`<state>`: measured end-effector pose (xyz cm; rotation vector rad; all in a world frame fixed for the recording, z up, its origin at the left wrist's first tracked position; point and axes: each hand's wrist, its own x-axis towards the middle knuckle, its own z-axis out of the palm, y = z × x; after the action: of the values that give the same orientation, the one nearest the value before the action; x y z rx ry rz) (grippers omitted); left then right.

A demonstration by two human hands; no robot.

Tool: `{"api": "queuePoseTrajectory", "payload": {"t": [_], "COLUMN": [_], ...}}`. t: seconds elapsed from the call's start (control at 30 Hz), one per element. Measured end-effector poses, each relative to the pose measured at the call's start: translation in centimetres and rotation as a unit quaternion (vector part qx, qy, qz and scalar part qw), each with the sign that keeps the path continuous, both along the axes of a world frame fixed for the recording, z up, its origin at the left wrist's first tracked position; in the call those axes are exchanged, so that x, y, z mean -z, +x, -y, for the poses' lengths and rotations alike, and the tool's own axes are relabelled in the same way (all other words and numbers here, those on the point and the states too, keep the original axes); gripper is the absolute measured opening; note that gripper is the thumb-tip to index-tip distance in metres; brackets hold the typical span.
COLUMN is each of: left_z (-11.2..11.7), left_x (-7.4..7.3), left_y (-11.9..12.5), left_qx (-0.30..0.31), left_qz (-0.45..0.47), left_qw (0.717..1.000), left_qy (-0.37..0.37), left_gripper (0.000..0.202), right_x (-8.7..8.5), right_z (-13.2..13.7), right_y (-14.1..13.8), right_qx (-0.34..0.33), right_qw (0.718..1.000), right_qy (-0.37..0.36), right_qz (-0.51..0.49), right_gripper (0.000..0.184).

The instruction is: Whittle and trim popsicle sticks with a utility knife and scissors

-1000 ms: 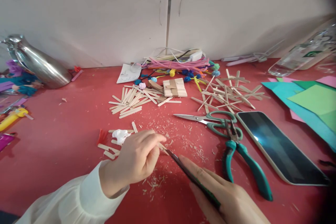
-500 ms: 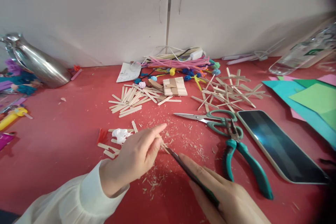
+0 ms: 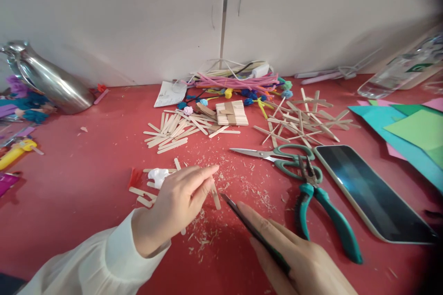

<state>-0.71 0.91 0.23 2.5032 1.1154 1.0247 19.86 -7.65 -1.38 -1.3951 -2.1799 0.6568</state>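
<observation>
My left hand is closed on a wooden craft stick, whose end sticks out below the fingers toward the right. The grip itself is hidden by the back of the hand. In my right hand is a dark, slim utility knife, tip pointing up and left. A small gap separates the knife tip from the stick's end. Wood shavings lie scattered beneath and between both hands. Just left of my left hand, a few craft sticks rest beside a crumpled white lump.
Green-handled scissors, pliers and a phone lie to the right. Behind are piles of craft sticks, a bundled stack and pipe cleaners. A steel jug stands left, coloured paper right.
The knife tip has come away from the stick, leaving a gap. More of the stick's end now shows below my left fingers, and another stick end appears beneath that hand.
</observation>
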Motion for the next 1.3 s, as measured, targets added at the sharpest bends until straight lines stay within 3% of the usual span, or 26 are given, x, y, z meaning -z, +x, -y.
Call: {"api": "queuePoseTrajectory", "payload": {"t": [0.17,0.4,1.1,1.3], "left_z": [0.1,0.3,1.7,1.9], "left_x": [0.0,-0.1,-0.8,-0.8], "left_y": [0.2,0.4,0.9,0.7], "left_qx": [0.008,-0.057,-0.056,-0.052], "left_qz": [0.023,0.036,0.023,0.012], "left_qw": [1.0,0.998,0.998,0.998], "left_qy": [-0.01,-0.01,0.029,0.031], "left_gripper": [0.02,0.015,0.004,0.006], "right_x": [-0.3,-0.1,0.6,0.3], "right_z": [-0.1,-0.1,0.8,0.8], "right_y": [-0.1,-0.2,-0.8,-0.7], "right_qx": [0.005,-0.007,0.005,0.002], "right_qw": [1.0,1.0,0.998,0.999], "right_qy": [0.014,0.022,0.061,0.004], "right_qz": [-0.008,-0.011,0.011,-0.04], "right_gripper": [0.052,0.051,0.058,0.057]}}
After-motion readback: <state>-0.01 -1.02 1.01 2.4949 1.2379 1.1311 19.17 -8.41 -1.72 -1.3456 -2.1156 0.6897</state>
